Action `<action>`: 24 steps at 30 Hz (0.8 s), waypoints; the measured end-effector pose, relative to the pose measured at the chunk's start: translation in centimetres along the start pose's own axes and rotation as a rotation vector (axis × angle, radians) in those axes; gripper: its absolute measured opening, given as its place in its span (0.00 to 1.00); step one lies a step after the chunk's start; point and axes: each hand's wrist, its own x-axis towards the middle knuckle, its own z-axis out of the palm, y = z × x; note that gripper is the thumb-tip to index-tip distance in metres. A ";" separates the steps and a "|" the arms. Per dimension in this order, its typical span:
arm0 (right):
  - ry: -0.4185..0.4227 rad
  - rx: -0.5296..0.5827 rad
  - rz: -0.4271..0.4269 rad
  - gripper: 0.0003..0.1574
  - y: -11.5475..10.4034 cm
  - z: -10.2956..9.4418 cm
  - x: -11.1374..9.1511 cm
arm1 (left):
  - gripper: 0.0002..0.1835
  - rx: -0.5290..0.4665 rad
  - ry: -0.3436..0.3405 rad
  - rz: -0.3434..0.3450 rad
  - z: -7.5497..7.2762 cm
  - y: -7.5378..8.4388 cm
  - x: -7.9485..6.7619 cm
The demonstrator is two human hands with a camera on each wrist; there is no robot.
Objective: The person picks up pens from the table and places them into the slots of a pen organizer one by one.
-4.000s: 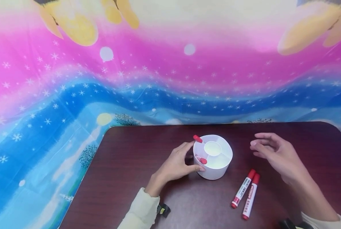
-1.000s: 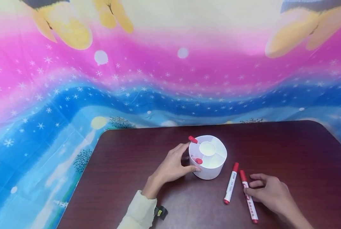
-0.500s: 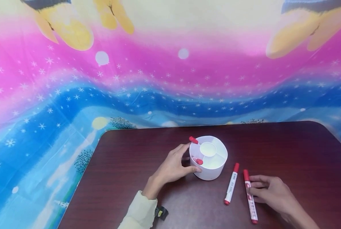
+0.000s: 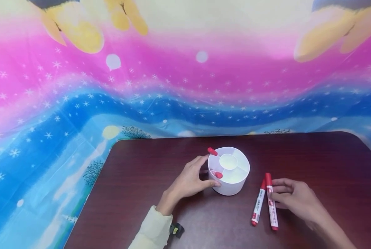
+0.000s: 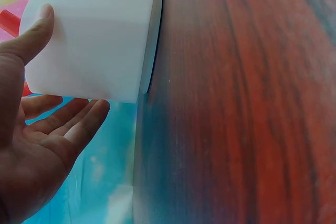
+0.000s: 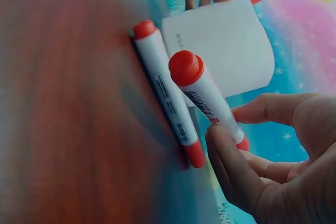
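Note:
My left hand grips a round white organizer from its left side, thumb on the near wall and fingers round the back. Two red-capped markers stand tilted in its left compartments. My right hand pinches a red-and-white marker between thumb and fingers, its cap end pointing away from me. In the right wrist view this marker's red bottom end faces the camera, raised above the table. A second red-and-white marker lies on the table just left of it.
The dark red-brown wooden table has rounded far corners. Behind it hangs a pink and blue patterned cloth. A black strap sits at my left cuff.
My right hand came down from the right, took hold of the right-hand marker and has raised it slightly away from me. The other marker rolled a little rightward. The left hand kept its grip.

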 end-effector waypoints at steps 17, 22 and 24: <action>-0.012 -0.026 -0.201 0.40 -3.8 -0.1 1.5 | 0.52 0.023 -0.005 -0.002 -0.3 0.1 0.4; -0.011 -0.058 -0.240 0.40 -5.1 -0.1 2.1 | 0.53 0.033 -0.004 -0.011 -0.2 0.1 0.3; -0.011 -0.054 -0.249 0.41 -5.7 -0.1 2.3 | 0.53 0.033 -0.002 -0.015 -0.2 0.0 0.2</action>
